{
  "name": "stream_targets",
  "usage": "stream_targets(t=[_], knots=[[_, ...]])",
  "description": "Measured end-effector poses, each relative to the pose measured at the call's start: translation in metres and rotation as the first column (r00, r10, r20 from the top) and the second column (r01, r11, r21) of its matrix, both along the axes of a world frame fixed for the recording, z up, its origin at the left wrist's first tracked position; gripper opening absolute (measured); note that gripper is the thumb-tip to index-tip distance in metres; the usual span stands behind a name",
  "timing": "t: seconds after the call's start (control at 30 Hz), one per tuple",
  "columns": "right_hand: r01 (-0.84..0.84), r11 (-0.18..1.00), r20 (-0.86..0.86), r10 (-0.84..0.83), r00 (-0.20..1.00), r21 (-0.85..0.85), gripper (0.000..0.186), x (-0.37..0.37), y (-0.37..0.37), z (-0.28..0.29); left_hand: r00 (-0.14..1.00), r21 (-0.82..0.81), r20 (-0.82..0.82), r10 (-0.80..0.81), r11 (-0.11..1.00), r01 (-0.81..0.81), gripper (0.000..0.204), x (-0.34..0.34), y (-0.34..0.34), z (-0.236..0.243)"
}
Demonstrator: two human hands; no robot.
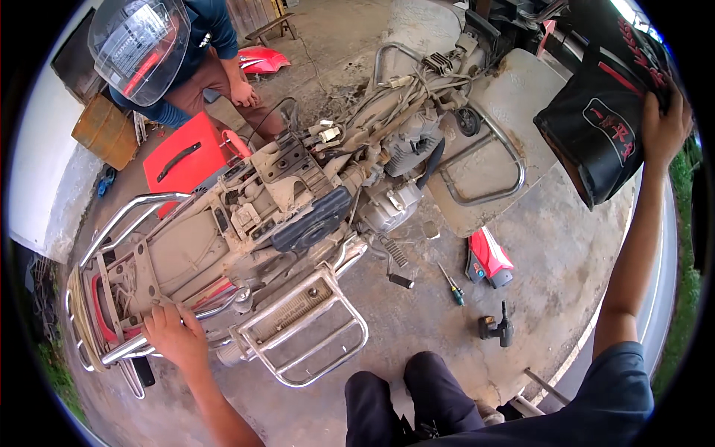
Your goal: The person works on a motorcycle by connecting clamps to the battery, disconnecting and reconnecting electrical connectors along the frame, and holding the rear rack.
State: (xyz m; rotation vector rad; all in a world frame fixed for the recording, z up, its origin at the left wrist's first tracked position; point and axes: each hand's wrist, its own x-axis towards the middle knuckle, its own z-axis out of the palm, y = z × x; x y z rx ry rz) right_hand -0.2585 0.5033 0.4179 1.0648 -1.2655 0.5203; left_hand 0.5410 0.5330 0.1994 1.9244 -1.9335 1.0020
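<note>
A partly stripped, dusty motorcycle stretches across the view, its bare frame (pixel 279 182) and engine (pixel 413 145) exposed. At the rear end, my left hand (pixel 177 335) is closed round the chrome rail (pixel 134 346) of the rear rack. Far to the right, my right hand (pixel 666 123) grips the edge of a black handlebar cover (pixel 596 123) with red lettering and trim. The cover hangs over the handlebar end and hides the grip beneath it. My right arm is stretched out; part of my right fingers is behind the cover's edge.
Across the motorcycle a person in a clear-visored helmet (pixel 141 48) crouches beside a red panel (pixel 186 156). On the concrete near me lie a red-and-black fairing piece (pixel 488 257), a screwdriver (pixel 451 284) and a cordless drill (pixel 497 325). Chrome side guards (pixel 320 346) jut out toward my knees.
</note>
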Motion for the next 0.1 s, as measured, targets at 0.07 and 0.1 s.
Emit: stream_targets(t=[0.07, 0.1], knots=[[-0.169, 0.984, -0.014, 0.17, 0.985, 0.055, 0.053, 0.023, 0.002, 0.011, 1.0, 0.054, -0.001, 0.003, 0.999, -0.003, 0.018, 0.007, 0.005, 0.003], [-0.163, 0.984, -0.014, 0.164, 0.986, 0.065, 0.053, 0.025, 0.001, 0.028, 1.0, 0.088, 0.002, 0.024, 0.996, -0.024, 0.019, 0.008, 0.006, 0.004]])
